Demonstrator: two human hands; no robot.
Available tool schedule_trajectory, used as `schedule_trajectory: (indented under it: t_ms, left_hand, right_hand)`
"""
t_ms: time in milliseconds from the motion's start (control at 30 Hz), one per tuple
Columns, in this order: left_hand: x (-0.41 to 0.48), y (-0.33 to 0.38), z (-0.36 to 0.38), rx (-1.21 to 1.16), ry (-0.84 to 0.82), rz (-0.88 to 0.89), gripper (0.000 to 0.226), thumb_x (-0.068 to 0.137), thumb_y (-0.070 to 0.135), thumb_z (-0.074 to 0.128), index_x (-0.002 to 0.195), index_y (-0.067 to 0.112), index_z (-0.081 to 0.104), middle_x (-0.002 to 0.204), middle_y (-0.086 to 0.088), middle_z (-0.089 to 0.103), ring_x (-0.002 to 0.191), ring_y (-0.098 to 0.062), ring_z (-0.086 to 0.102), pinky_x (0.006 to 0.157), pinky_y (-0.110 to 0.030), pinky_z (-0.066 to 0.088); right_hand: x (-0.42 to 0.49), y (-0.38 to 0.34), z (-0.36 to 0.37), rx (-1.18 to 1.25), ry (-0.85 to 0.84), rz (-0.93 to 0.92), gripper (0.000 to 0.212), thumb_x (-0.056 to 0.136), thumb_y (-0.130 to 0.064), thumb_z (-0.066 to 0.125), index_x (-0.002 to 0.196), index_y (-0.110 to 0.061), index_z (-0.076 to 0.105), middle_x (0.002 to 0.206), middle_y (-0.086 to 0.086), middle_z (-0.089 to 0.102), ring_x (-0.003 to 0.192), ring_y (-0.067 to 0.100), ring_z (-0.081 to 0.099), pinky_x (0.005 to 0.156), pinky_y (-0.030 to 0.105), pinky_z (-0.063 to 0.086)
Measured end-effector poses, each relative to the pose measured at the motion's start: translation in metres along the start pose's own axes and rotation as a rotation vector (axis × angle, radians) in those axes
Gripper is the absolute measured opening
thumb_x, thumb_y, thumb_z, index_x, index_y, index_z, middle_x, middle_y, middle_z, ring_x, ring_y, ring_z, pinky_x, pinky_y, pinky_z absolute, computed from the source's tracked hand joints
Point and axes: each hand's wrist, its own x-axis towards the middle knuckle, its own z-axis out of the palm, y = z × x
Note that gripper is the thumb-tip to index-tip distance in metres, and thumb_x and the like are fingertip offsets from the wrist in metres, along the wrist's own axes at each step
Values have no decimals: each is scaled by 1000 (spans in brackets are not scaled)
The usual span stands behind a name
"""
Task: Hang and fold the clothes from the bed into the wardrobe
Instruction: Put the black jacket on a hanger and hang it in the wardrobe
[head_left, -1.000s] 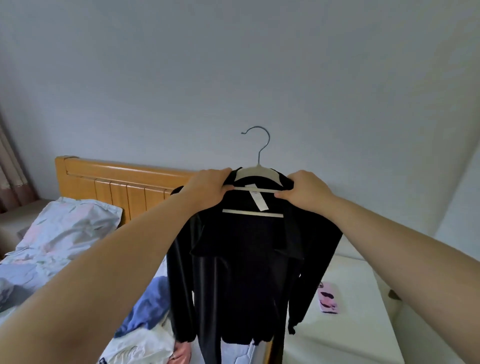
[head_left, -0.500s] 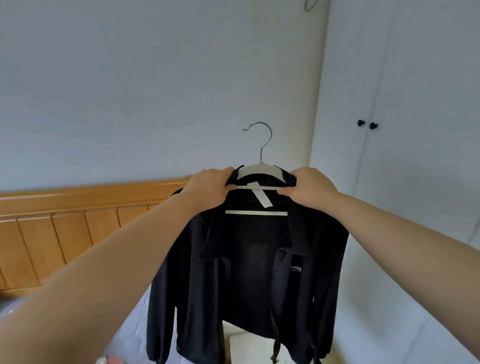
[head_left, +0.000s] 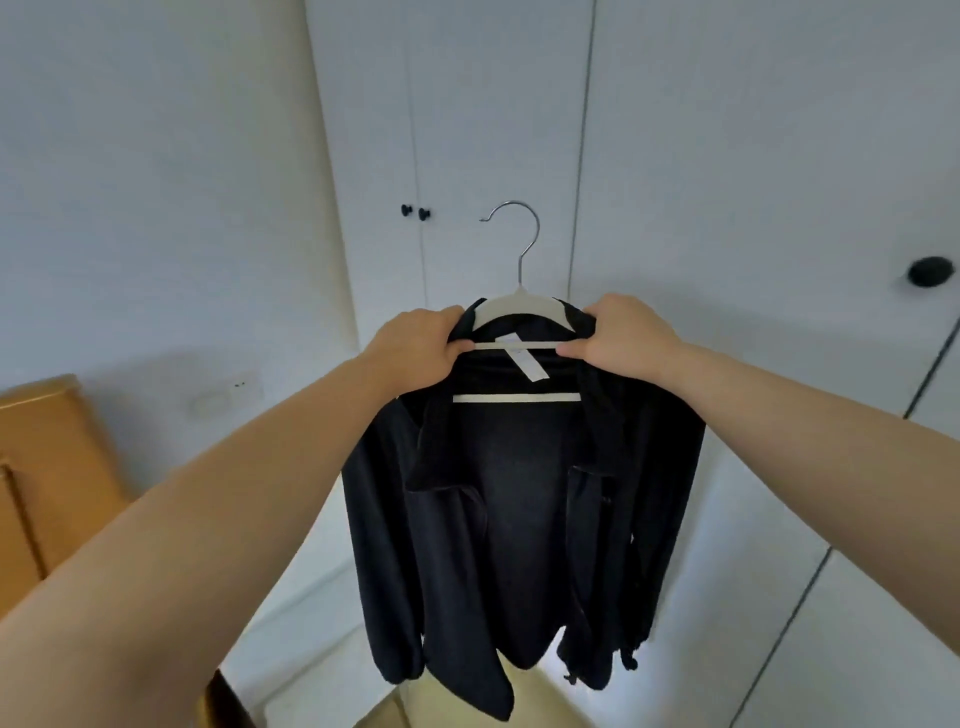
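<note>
White wardrobe doors (head_left: 493, 130), closed, fill the background behind a black jacket (head_left: 519, 493) held up on a white hanger (head_left: 514, 307).
At the shoulders the left hand (head_left: 415, 348) and right hand (head_left: 626, 338) each pinch the fabric together with an end of the hanger's upper bar. The jacket hangs open below and between them, with the metal hook (head_left: 523, 244) free above. The hanger's ends are hidden under fabric and the hands.

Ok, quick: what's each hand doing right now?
Left hand: closed, gripping the black jacket at the collar, over the white hanger.
Right hand: closed, gripping the black jacket at the collar's other side.
</note>
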Motion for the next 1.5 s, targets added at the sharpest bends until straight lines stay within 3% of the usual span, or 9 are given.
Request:
schedule_trajectory:
  t_ms: [333, 567, 733, 833, 933, 1033, 1133, 1267, 1500]
  left_hand:
    - [86, 171, 73, -133, -10, 353, 29, 98, 39, 43, 107, 12, 50, 91, -11, 64, 81, -31, 59, 68, -36, 44]
    - [123, 205, 100, -275, -43, 353, 30, 97, 36, 47, 114, 14, 57, 104, -10, 67, 91, -31, 60, 80, -38, 48]
    - [141, 195, 112, -438, -59, 297, 28, 97, 29, 51, 118, 11, 59, 113, -10, 66, 102, -31, 58, 82, -31, 38]
    - [149, 194, 118, -493, -64, 284, 27, 96, 27, 52, 116, 10, 60, 111, -10, 66, 101, -30, 58, 80, -29, 37]
    - [159, 196, 121, -515, -57, 310, 27, 96, 28, 52, 113, 9, 60, 108, -10, 67, 99, -30, 59, 81, -31, 41]
    - [170, 195, 125, -513, -55, 349, 28, 96, 29, 53, 114, 10, 59, 107, -10, 67, 99, -31, 60, 88, -39, 46]
    - [182, 191, 129, -475, -32, 391, 30, 96, 33, 52, 116, 12, 59, 107, -8, 67, 98, -30, 60, 88, -41, 47]
    - [185, 192, 134, -438, 47, 426, 26, 94, 37, 52, 107, 15, 59, 96, -5, 68, 89, -27, 61, 78, -39, 49]
    - [194, 188, 134, -487, 37, 501, 22, 94, 37, 53, 101, 17, 58, 88, -3, 66, 81, -25, 60, 67, -31, 43]
  right_hand:
    - [-98, 134, -91, -110, 150, 334, 21, 80, -43, 68, 66, -34, 56, 65, -12, 58, 65, 8, 55, 51, 25, 34]
    - [-108, 167, -102, -212, 266, 379, 30, 83, -46, 65, 62, -33, 48, 64, -13, 52, 61, 5, 48, 49, 22, 28]
    - [-84, 164, -97, -525, 404, 206, 34, 88, -52, 48, 73, -21, 47, 66, -7, 48, 60, 14, 43, 48, 24, 21]
    - [-77, 164, -103, -729, 613, -12, 26, 87, -29, 46, 75, -7, 55, 74, 6, 54, 70, 24, 51, 54, 25, 29]
    - [-76, 168, -101, -877, 614, -139, 7, 73, -4, 51, 72, 0, 57, 74, 17, 56, 70, 33, 54, 52, 32, 37]
    - [-74, 175, -95, -1007, 580, -224, 9, 65, 3, 52, 70, 0, 58, 73, 15, 55, 67, 31, 52, 60, 37, 38]
    - [-68, 177, -102, -1088, 697, -237, 15, 66, 4, 46, 72, -1, 59, 79, 13, 59, 73, 31, 54, 67, 37, 32]
    - [-62, 174, -119, -1050, 951, 8, 25, 62, 6, 54, 84, 0, 63, 91, 18, 60, 80, 35, 56, 73, 39, 31]
    - [-70, 167, -109, -857, 1255, 520, 23, 84, -11, 41, 95, -1, 59, 101, 20, 55, 93, 36, 49, 78, 41, 31]
